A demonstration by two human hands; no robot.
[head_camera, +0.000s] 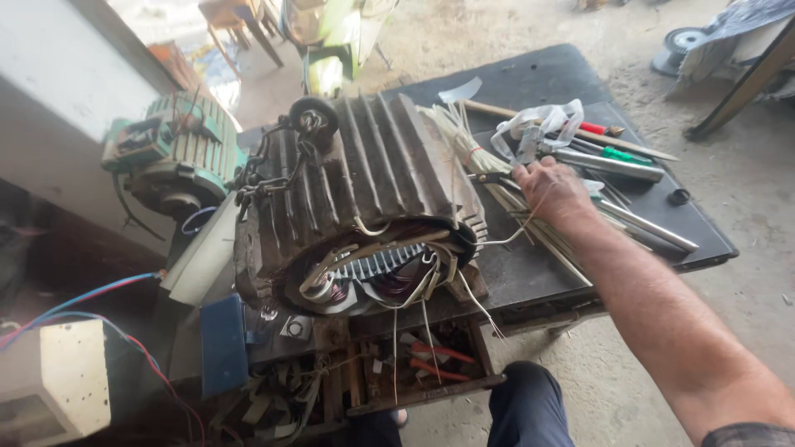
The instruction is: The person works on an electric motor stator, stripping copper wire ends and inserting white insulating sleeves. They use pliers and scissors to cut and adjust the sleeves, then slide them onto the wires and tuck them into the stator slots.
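The right hand (553, 189) reached over the dark counter (530, 83), its fingers bent down on a bundle of thin pale strips (497, 194); if it gripped them, I cannot tell. The left hand was out of view. Just beside the strips lay the big ribbed motor stator (364, 186), and metal tools (613, 161) lay behind the hand

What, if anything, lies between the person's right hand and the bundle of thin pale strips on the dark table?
Nothing visible does. The right hand already rests on the bundle of pale strips beside the ribbed motor housing; its fingers point at the metal tools beyond.
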